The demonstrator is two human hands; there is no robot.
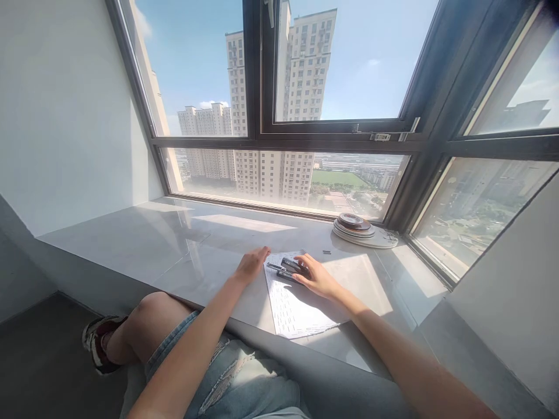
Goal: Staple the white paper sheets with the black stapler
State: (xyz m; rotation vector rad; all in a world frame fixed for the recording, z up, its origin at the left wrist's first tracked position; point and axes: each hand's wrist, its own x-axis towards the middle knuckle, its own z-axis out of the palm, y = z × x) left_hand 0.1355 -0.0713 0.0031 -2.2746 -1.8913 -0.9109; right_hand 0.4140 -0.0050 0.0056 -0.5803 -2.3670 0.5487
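Observation:
A black stapler (286,274) lies on its side, swung apart, on printed white sheets (301,311). Around its right end are the fingers and thumb of my right hand (321,279), the thumb along the near part. A thin metal piece of the stapler points left between its two halves. My left hand (252,265) rests at the sheets' upper left edge, fingers stretched forward and close together. Its palm side is hidden, and I see nothing in it. Beyond the sheets lies a small grey strip, apparently staples (326,252).
A stack of plates (351,224) stands on the pale tiled sill (227,250) at the far right, against the window frame (283,142). My bent leg (152,317) is at the sill's near edge. Sunlight makes bright patches on the tiles.

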